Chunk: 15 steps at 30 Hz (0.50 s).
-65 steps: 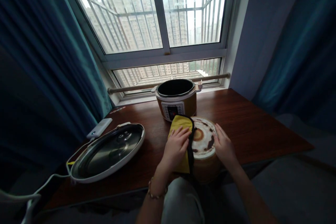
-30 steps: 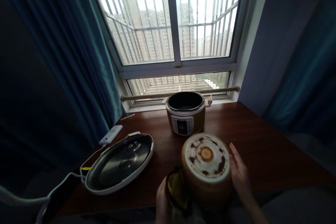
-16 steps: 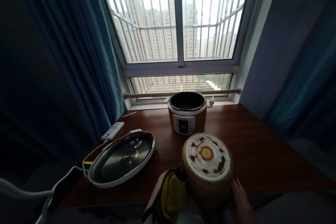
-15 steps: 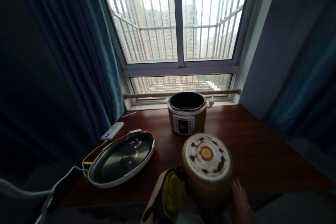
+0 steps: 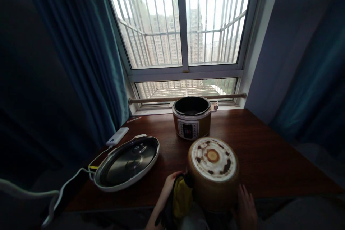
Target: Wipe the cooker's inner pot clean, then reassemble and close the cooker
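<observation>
An inner cooking pot (image 5: 215, 165) is tipped bottom up at the front of the table, its tan side and pale base marked with brown and dark stains. My left hand (image 5: 175, 178) holds a yellow cloth with black edging (image 5: 182, 194) against the pot's left side; its fingertips are mostly hidden. On the opposite side, my right hand (image 5: 245, 203) steadies the pot with its fingers along the wall. Just behind stands the pressure cooker body (image 5: 192, 126), lidless, its dark inside showing and its front panel lit.
At left on the table (image 5: 266, 158) lies a large round lid (image 5: 129, 167), inner side up, with a white rim. Beyond it is a white power bank (image 5: 118, 136) with a white cable (image 5: 70, 181) running off left. A barred window (image 5: 184, 25) and blue curtain (image 5: 88, 50) stand behind.
My left hand and the cloth have shifted slightly right along the pot's side. The pot stays bottom up between my hands, and the camera view has moved a little.
</observation>
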{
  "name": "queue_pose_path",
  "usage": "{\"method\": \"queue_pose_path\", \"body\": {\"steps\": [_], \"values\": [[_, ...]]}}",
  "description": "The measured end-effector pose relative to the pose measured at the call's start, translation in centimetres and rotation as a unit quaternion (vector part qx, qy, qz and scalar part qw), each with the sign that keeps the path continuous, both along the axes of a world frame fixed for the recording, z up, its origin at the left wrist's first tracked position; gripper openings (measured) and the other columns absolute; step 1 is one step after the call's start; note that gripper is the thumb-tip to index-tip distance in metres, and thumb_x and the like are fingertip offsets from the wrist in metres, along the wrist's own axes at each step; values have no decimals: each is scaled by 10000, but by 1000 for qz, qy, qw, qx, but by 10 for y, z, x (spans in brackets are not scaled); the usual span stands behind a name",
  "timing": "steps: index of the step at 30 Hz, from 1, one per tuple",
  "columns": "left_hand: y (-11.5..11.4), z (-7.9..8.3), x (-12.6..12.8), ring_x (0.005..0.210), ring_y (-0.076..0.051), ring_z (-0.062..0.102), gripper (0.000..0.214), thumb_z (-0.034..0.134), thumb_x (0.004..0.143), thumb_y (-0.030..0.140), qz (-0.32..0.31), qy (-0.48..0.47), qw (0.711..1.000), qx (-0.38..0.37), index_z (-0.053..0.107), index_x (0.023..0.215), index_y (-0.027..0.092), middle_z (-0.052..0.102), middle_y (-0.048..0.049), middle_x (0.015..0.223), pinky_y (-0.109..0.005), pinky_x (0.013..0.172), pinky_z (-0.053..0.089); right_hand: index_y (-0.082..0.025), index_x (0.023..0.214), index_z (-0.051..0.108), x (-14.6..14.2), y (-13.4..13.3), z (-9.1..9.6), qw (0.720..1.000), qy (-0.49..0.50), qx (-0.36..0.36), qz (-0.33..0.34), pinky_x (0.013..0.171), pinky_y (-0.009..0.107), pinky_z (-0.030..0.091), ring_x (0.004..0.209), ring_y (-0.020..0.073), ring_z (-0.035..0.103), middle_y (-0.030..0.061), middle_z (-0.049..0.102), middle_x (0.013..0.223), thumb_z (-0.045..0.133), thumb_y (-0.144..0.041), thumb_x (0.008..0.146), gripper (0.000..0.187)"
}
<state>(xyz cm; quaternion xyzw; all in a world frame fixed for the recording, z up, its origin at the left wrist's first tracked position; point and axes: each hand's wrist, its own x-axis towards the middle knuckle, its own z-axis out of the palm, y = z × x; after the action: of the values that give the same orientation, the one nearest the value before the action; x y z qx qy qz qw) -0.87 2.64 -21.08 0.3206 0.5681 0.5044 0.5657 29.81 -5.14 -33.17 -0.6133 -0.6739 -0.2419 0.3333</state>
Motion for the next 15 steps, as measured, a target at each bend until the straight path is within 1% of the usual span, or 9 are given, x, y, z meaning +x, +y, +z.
{"method": "queue_pose_path", "body": {"steps": [2, 3, 4, 6, 7, 9, 10, 12, 15], "values": [[6, -1, 2, 846, -272, 638, 266, 756, 567, 225, -71, -14, 997, 4, 689, 806, 132, 701, -98, 856, -386, 808, 484, -119, 1367, 251, 4, 0, 15, 1000, 4, 0, 5, 906, 517, 403, 1124, 341, 506, 209, 541, 1199, 349, -301, 862, 546], [7, 0, 3, 872, -292, 637, 283, 758, 527, 211, -99, -9, 995, 18, 700, 791, 131, 708, -111, 857, -391, 836, 470, -123, 1363, 258, 7, 1, 23, 1000, 8, -1, 7, 916, 519, 397, 1139, 333, 495, 204, 536, 1208, 340, -286, 865, 531], [7, 2, 4, 918, -298, 628, 302, 742, 526, 216, -117, 12, 992, 40, 705, 814, 133, 708, -118, 895, -393, 871, 450, -119, 1358, 269, 10, 1, 32, 1000, 12, 1, 7, 926, 524, 390, 1153, 329, 484, 203, 533, 1213, 332, -275, 868, 518], [8, 9, 10, 1018, -288, 593, 376, 690, 581, 228, -134, 98, 981, 100, 689, 951, 161, 684, -112, 1021, -387, 928, 405, -89, 1340, 299, 16, 4, 46, 1000, 10, -1, 9, 940, 533, 378, 1169, 328, 468, 212, 528, 1213, 327, -264, 872, 500], [9, 15, 15, 1058, -278, 573, 421, 665, 611, 224, -136, 155, 970, 131, 663, 1030, 181, 664, -104, 1080, -377, 945, 388, -72, 1326, 319, 19, 5, 51, 1000, 9, -4, 6, 945, 534, 374, 1169, 327, 466, 215, 530, 1209, 328, -255, 871, 490], [14, 28, 27, 1108, -252, 544, 479, 613, 674, 212, -149, 267, 935, 177, 594, 1152, 233, 620, -77, 1171, -342, 953, 371, -53, 1296, 359, 24, 10, 59, 1000, 7, -11, -2, 954, 527, 372, 1158, 320, 475, 214, 535, 1200, 334, -226, 863, 467], [18, 34, 34, 1102, -242, 548, 459, 584, 702, 207, -161, 311, 917, 189, 585, 1158, 254, 612, -68, 1184, -324, 941, 375, -49, 1277, 380, 26, 12, 61, 1000, 7, -13, -6, 957, 521, 373, 1149, 316, 484, 212, 540, 1194, 338, -211, 856, 453], [28, 44, 46, 1038, -236, 582, 343, 540, 737, 194, -182, 369, 891, 191, 632, 1060, 264, 634, -73, 1140, -305, 903, 389, -45, 1231, 424, 30, 17, 64, 1000, 6, -14, -13, 958, 517, 374, 1119, 313, 508, 212, 558, 1168, 349, -188, 841, 422], [40, 50, 57, 916, -249, 621, 215, 508, 751, 163, -186, 402, 881, 169, 664, 883, 228, 670, -110, 1002, -337, 863, 394, -53, 1148, 481, 34, 26, 69, 999, 10, -27, -22, 943, 510, 390, 1049, 304, 557, 209, 593, 1109, 359, -162, 821, 366]]}}
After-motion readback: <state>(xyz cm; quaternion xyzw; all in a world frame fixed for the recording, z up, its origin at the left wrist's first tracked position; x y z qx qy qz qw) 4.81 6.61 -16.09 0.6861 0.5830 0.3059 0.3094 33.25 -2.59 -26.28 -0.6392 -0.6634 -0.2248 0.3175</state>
